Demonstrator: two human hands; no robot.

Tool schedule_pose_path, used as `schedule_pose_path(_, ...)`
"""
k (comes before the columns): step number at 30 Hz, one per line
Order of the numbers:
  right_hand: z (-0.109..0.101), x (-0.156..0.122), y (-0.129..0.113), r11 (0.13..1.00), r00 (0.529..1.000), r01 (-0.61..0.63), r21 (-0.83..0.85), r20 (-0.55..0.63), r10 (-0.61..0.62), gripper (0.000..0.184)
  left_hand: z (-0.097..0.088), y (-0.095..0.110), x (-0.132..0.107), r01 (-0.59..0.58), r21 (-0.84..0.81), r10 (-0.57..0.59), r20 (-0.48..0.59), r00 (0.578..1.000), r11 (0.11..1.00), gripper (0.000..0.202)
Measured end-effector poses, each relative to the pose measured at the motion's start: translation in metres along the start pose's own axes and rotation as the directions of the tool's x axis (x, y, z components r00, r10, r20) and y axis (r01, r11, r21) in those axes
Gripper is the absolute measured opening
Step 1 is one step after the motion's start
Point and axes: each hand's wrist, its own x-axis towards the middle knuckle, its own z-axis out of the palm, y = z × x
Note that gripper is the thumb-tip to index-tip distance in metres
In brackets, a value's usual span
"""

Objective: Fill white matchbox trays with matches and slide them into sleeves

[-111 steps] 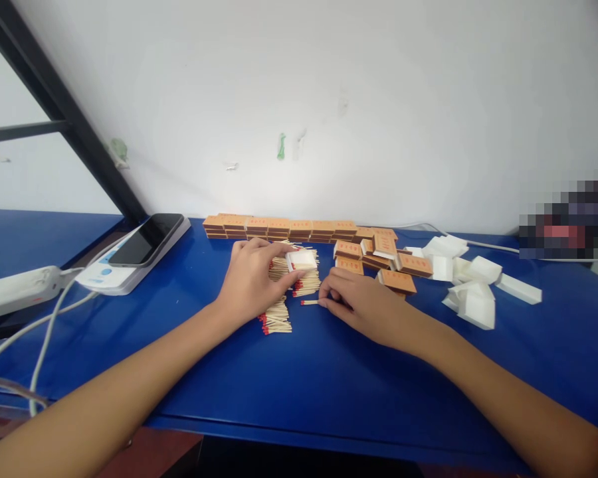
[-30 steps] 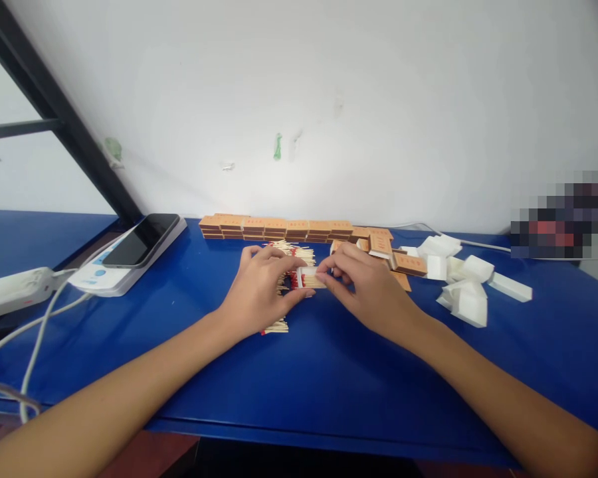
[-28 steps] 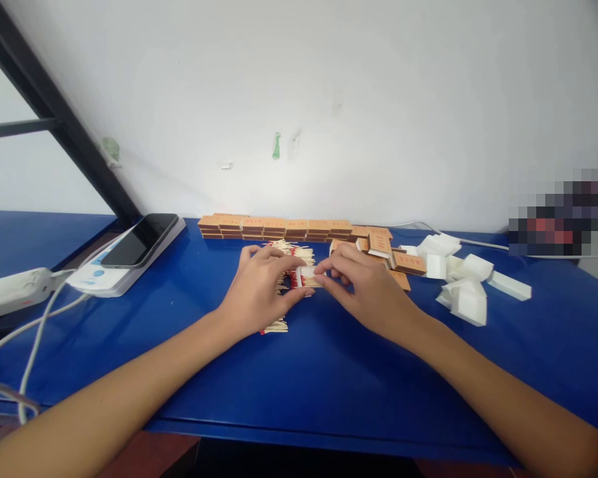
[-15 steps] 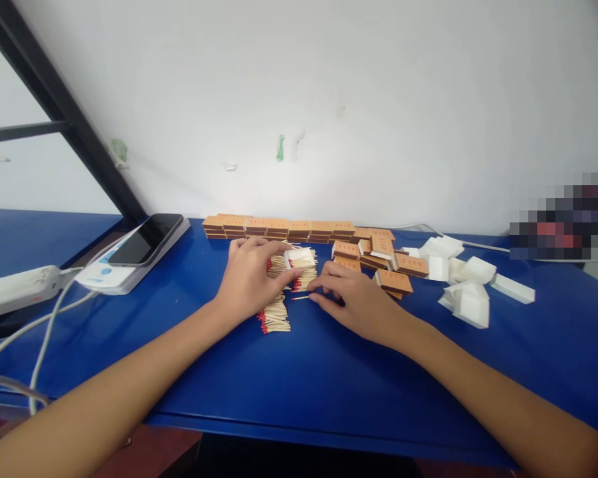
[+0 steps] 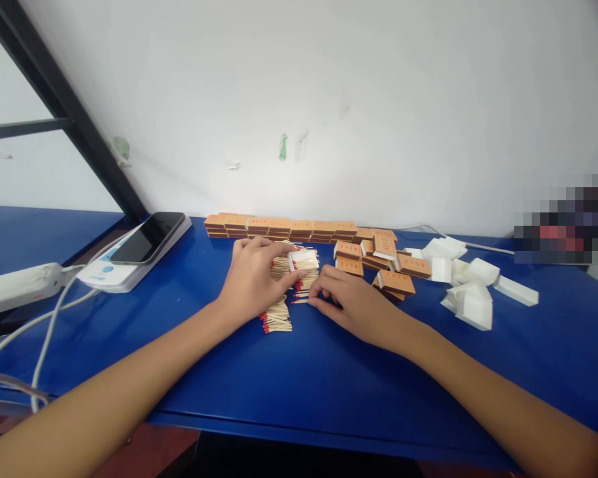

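Note:
My left hand (image 5: 252,275) is closed on a small white matchbox tray (image 5: 306,259), gripped between thumb and fingers above the matches. A few red heads show inside the tray's left end. Just right of it, my right hand (image 5: 351,295) has thumb and index finger pinched at the plain end of a match (image 5: 299,303). Red-headed matches (image 5: 279,318) lie in a heap on the blue table under and in front of my left hand, partly hidden by it.
Orange matchboxes (image 5: 279,228) stand stacked in a row along the wall. More loose boxes (image 5: 397,281) lie right of my right hand, beside several white paper trays (image 5: 473,305). At left are a phone (image 5: 149,240), a power strip (image 5: 20,290) and white cables.
My right fingertips have shifted slightly down and stay at the match's end. The tray in my left hand is tilted a little differently. The whole view has drifted slightly.

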Motion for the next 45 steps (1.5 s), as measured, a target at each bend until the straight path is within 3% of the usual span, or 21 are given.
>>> schedule_pose_path(5, -0.015, -0.005, -0.001, 0.999, 1.000, -0.010, -0.048, 0.013, 0.011, 0.012, 0.000, -0.003, 0.001, 0.011, 0.012, -0.011, 0.008, 1.000, 1.000, 0.037)
schedule_pose_path(12, -0.027, -0.004, 0.004, 0.991, 0.964, 0.003, -0.133, -0.264, -0.038, 0.009, 0.003, 0.004, -0.004, -0.070, -0.013, 0.071, 0.085, 0.994, 0.997, 0.039)
schedule_pose_path(18, -0.019, -0.003, -0.002, 0.992, 0.975, 0.026, -0.121, -0.215, -0.052, 0.007, 0.004, 0.012, -0.010, -0.183, -0.063, 0.188, 0.093, 0.978, 0.981, 0.041)
schedule_pose_path(31, -0.020, -0.001, 0.000, 0.996, 0.960, 0.060, -0.062, -0.269, -0.075, 0.008, 0.003, 0.008, -0.007, -0.157, -0.081, 0.165, 0.110, 0.980, 0.984, 0.042)
schedule_pose_path(35, -0.020, -0.001, -0.004, 0.997, 0.939, 0.066, -0.046, -0.336, -0.078, 0.010, 0.002, 0.003, -0.003, -0.079, -0.039, 0.082, 0.074, 0.994, 0.996, 0.038)
schedule_pose_path(39, -0.014, -0.003, -0.004, 0.998, 0.979, 0.051, -0.030, -0.195, -0.056, 0.010, -0.001, -0.001, 0.001, 0.021, -0.009, -0.021, 0.004, 1.000, 1.000, 0.035)
schedule_pose_path(45, 0.000, -0.001, 0.003, 0.999, 0.998, 0.036, -0.010, -0.060, -0.036, 0.010, -0.002, 0.000, 0.002, 0.028, -0.009, -0.028, 0.007, 1.000, 1.000, 0.034)
